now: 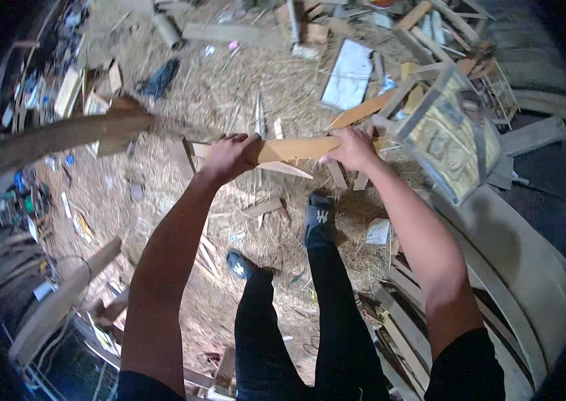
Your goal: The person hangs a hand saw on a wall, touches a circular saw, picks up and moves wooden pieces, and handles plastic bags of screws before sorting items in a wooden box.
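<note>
A long, flat wooden board [294,148] with a smooth orange-brown face runs crosswise in front of me. My left hand [232,158] is closed over it left of the middle. Farther right, my right hand [351,150] grips the same board, thumb on the near side. Just below the board, a pointed pale wood splinter [286,169] shows between the hands. Beyond my right hand, another orange-brown plank [365,109] slants up and away. The board's far ends are partly hidden among other pieces of wood.
Straw and wood scraps cover the ground around my shoes [319,217]. A framed panel [453,134] leans at the right, near a white sheet [348,75]. A thick beam [62,138] juts in from the left. Stacked slats [403,327] lie at the lower right.
</note>
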Demonstrator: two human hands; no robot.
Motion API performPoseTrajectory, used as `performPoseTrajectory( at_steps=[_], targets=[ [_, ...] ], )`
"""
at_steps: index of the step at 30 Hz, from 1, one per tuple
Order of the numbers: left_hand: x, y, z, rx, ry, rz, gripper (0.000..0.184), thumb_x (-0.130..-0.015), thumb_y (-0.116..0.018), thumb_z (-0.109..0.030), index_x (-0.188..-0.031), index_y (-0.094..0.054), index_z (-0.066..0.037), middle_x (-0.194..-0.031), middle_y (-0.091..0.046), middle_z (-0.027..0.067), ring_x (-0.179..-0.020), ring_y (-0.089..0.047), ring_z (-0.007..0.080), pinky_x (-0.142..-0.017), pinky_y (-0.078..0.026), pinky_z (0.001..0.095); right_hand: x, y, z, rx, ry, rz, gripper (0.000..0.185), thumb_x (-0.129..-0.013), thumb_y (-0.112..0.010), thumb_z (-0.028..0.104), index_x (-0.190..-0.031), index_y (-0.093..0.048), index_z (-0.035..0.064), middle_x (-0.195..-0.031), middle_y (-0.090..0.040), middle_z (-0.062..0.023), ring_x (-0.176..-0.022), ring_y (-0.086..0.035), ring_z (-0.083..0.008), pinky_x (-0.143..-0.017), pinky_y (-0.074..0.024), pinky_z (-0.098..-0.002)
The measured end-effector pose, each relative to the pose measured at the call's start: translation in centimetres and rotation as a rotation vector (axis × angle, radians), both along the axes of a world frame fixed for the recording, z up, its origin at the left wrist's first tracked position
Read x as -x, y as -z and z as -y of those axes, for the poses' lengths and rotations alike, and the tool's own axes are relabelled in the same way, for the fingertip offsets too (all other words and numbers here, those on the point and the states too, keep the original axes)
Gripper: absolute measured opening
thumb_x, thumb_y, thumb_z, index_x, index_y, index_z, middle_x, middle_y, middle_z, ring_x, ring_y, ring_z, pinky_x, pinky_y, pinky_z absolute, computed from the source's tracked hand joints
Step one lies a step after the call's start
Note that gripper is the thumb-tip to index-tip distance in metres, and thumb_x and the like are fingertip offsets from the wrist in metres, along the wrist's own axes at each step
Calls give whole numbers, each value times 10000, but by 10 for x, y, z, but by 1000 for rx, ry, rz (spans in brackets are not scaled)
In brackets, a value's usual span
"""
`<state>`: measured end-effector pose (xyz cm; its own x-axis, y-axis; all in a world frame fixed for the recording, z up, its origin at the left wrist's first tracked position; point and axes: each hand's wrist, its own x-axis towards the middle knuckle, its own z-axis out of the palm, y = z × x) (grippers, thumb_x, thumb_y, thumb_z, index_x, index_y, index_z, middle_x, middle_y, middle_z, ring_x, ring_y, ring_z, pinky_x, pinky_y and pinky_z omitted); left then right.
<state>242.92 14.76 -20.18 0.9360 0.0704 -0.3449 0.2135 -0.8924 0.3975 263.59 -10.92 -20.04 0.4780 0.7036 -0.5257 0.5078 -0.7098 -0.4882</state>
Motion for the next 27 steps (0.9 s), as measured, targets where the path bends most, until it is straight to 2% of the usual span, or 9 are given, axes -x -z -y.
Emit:
performPoseTrajectory(
  at_steps=[3, 5, 7, 10, 13, 14, 16, 17, 27],
  targets=[
    [-116, -38, -3, -86, 136, 165, 583, -779, -808, -354, -1285, -562, -200, -1032, -724, 126, -879, -725, 342, -729, -578, 461, -88, -44, 24, -15, 81, 169, 645, -673, -931, 383, -1185, -714, 57, -1100, -728, -206, -1013, -708, -335, -904, -548, -408],
    [-207, -80, -5, -140, 227, 350, 619, -766, -818, -380, -1297, -556, -199, -940, -735, 106, -788, -736, 308, -682, -585, 438, -161, -93, 34, -63, 209, 101, 584, -691, -927, 361, -1138, -720, 48, -1079, -735, -194, -1019, -709, -307, -917, -538, -414],
    [-303, -155, 9, -203, 157, 90, 697, -770, -825, -432, -1366, -537, -214, -1111, -715, 118, -973, -720, 302, -809, -574, 483, -241, -118, 49, -231, 292, 235, 606, -725, -902, 360, -1199, -695, 45, -1145, -721, -186, -1067, -691, -327, -935, -525, -414],
    [-405, -195, 8, -555, 176, 844, 653, -828, -786, -443, -1384, -538, -208, -1336, -606, 185, -1223, -584, 392, -928, -517, 568, -340, -188, 71, -410, 180, 779, 757, -785, -828, 467, -1355, -617, 16, -1237, -684, -240, -1155, -668, -323, -999, -507, -435],
    [-439, -256, 51, -256, 94, 734, 739, -856, -762, -383, -1476, -451, -130, -1453, -489, 144, -1356, -438, 392, -1099, -385, 576, -386, -208, 97, -538, 461, 693, 629, -835, -785, 427, -1318, -656, 46, -1130, -722, -248, -1048, -720, -299, -953, -532, -389],
    [-438, -258, 66, -355, 63, 772, 757, -836, -778, -366, -1485, -458, -145, -1462, -508, 155, -1332, -469, 414, -1108, -403, 496, -396, -195, 109, -598, 477, 731, 613, -850, -772, 424, -1324, -654, 53, -1105, -732, -237, -1020, -729, -300, -939, -536, -377],
    [-437, -214, 64, -352, 118, 838, 745, -848, -748, -478, -1487, -458, -227, -1460, -511, 146, -1363, -463, 366, -1082, -402, 571, -355, -210, 112, -411, 645, 664, 527, -910, -727, 373, -1330, -653, 63, -1147, -733, -201, -1054, -720, -309, -934, -532, -361],
    [-430, -189, 63, -361, 138, 914, 705, -876, -695, -593, -1477, -472, -300, -1428, -548, 126, -1361, -482, 336, -1063, -398, 618, -346, -179, 123, -663, 522, 700, 494, -944, -699, 339, -1357, -632, 78, -1235, -701, -196, -1153, -676, -332, -990, -504, -376],
    [-207, -85, 53, -253, -167, 485, 593, -892, -700, -488, -1386, -567, -189, -1336, -611, 103, -1278, -529, 329, -1055, -414, 511, -182, -67, 145, -402, 389, 462, 545, -928, -716, 326, -1368, -597, 29, -1363, -614, -201, -1261, -587, -355, -1066, -468, -427]
  ],
)
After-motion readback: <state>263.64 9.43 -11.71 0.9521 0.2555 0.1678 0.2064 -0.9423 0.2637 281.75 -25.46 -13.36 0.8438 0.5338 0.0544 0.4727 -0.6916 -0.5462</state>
